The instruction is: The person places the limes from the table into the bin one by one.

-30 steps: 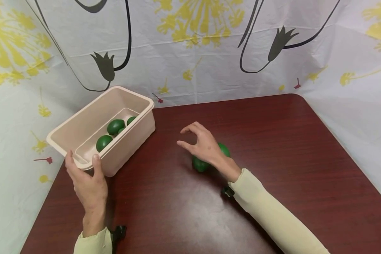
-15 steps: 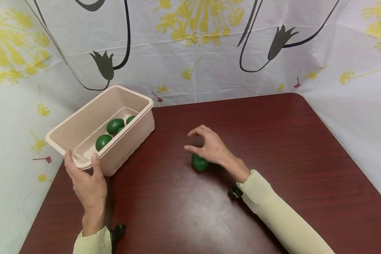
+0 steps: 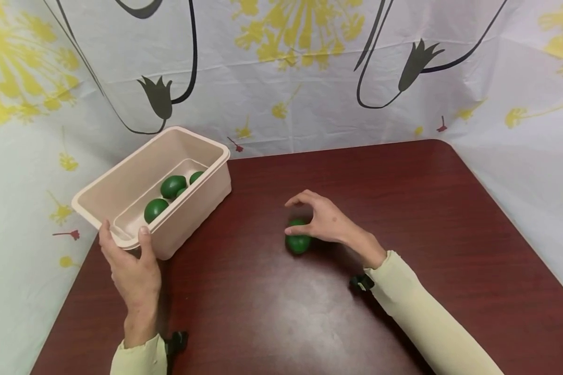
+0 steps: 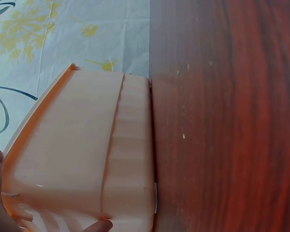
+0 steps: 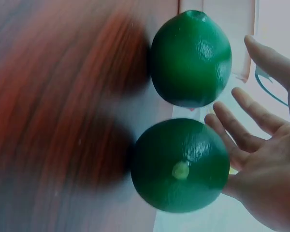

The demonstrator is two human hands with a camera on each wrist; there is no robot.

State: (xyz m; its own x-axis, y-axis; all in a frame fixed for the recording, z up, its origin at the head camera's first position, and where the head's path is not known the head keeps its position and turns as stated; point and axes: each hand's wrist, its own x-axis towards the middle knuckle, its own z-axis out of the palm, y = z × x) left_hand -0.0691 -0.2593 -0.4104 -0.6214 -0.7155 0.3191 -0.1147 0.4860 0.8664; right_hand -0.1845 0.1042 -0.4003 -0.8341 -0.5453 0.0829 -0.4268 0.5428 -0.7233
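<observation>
A beige plastic bin (image 3: 194, 219) stands on the left of the table, with several green limes (image 3: 156, 210) inside. My left hand (image 3: 136, 278) grips the bin's near end, thumb and fingers at its rim; in the left wrist view the bin's outer wall (image 4: 77, 145) fills much of the left side. My right hand (image 3: 330, 220) hovers over two limes lying on the table, its fingers spread and relaxed with nothing held. One lime (image 3: 298, 244) shows below the thumb in the head view, while the hand covers the other, a lime (image 5: 181, 166) plain in the right wrist view.
The dark red wood table (image 3: 262, 312) has its far edge against a white cloth (image 3: 309, 120) printed with yellow and grey flowers. Cloth hangs along both sides too. Black wrist straps (image 3: 362, 282) sit at the sleeve cuffs.
My right hand has moved to the right and slightly nearer, over the table limes, covering one and exposing more of the other. The left hand and the bin stay in place.
</observation>
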